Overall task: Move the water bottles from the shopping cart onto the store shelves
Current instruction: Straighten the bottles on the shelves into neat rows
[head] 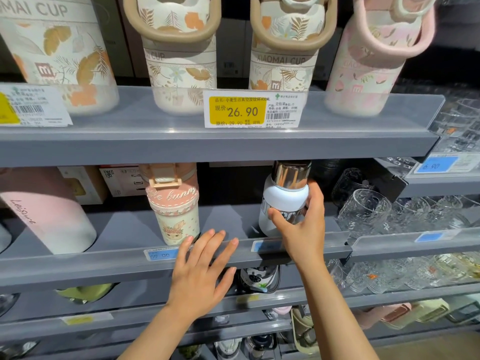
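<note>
A white water bottle (284,197) with a shiny silver cap stands upright on the middle grey shelf (130,261), just under the shelf above. My right hand (302,224) is wrapped around its lower body, thumb in front and fingers behind. My left hand (201,268) hovers flat with fingers spread over the shelf's front lip, holding nothing, right beside a pink bunny-print cup (174,206). The shopping cart is out of view.
Floral "XIAOMAI CUP" bottles (179,53) line the top shelf (207,141) behind a yellow 26.90 price tag (249,110). A pink bottle (44,211) leans at the left. Clear glass mugs (363,211) crowd the right-hand shelves. More bottles sit on lower shelves.
</note>
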`<state>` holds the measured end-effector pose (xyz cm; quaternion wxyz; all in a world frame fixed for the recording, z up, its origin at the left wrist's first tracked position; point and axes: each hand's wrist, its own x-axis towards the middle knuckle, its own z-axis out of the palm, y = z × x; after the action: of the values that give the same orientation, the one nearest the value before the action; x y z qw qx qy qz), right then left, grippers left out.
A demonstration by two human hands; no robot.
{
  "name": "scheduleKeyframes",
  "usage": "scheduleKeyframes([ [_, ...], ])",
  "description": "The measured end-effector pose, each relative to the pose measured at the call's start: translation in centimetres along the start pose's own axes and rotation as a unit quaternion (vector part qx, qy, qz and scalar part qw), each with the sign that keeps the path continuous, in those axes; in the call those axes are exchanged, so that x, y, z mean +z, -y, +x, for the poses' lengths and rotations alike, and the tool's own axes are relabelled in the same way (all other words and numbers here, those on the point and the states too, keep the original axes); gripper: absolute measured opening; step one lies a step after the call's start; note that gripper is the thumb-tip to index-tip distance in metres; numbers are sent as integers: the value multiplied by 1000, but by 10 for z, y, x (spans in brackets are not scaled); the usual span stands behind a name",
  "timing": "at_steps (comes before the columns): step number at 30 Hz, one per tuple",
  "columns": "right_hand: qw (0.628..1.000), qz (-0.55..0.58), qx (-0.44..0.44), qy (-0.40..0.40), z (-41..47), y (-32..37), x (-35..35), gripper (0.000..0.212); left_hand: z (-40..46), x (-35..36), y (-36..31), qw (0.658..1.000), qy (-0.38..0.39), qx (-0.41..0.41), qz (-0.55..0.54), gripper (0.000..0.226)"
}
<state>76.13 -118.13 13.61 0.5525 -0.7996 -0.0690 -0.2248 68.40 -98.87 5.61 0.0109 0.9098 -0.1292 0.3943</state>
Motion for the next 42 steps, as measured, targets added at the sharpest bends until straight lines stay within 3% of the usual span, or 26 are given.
scheduleKeyframes([
  [7, 996, -34, 1, -84, -2, 6, 14, 81, 1, 0, 0, 1000, -9, 2, 1, 44],
  [16, 997, -58, -40, -16, 3, 4, 2, 90, 1, 3, 1, 1000, -5, 4, 0, 44],
  [20, 995, -52, -33, -79, -3, 5, 16, 78, 0, 4, 1, 1000, -6, 6, 7, 45],
  [25, 988, -77, -19, -130, -7, 9, 29, 81, 0, 5, 1, 1000, -23, 13, 13, 48],
  [33, 983, -103, -71, -137, -14, 14, 15, 94, 1, 7, 2, 999, -36, 15, 9, 46],
  [36, 983, -145, -60, -94, -1, 16, 13, 97, 1, 8, 1, 999, -35, 16, 15, 50],
  [42, 987, -142, -38, -60, 8, 13, 20, 79, 0, 6, 2, 999, -31, 16, 12, 52],
])
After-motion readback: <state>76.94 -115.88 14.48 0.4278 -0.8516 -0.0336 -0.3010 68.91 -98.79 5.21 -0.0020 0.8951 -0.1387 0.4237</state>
